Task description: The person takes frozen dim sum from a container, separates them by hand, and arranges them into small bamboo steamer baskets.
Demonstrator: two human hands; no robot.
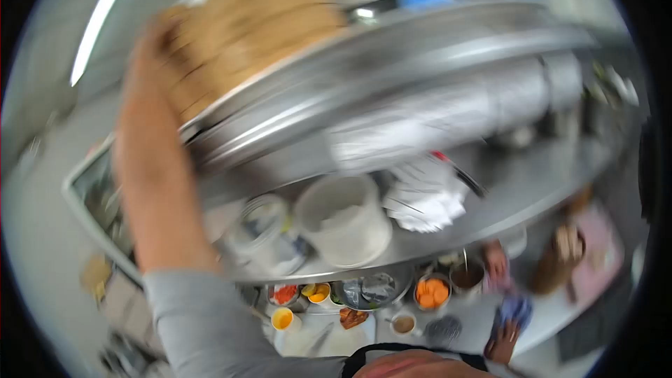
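My left hand (159,38) reaches up to the shelf top, its fingers curled at the side of a stack of bamboo steamers (269,17). Motion smears the hand and the stack. The steamers rest on the rim of a wide metal pan or tray (392,56). Low on the right, what appears to be my right hand (500,343) grips a bunched blue checked cloth (516,309) over the counter; most of that arm is hidden.
The metal shelf (483,220) holds a white tub (343,220), a glass jar (262,231), crumpled white paper (427,199) and a wrapped white roll (434,115). Below are bowls, including sliced carrots (432,292), and a knife (320,337). A person in pink (595,252) is at right.
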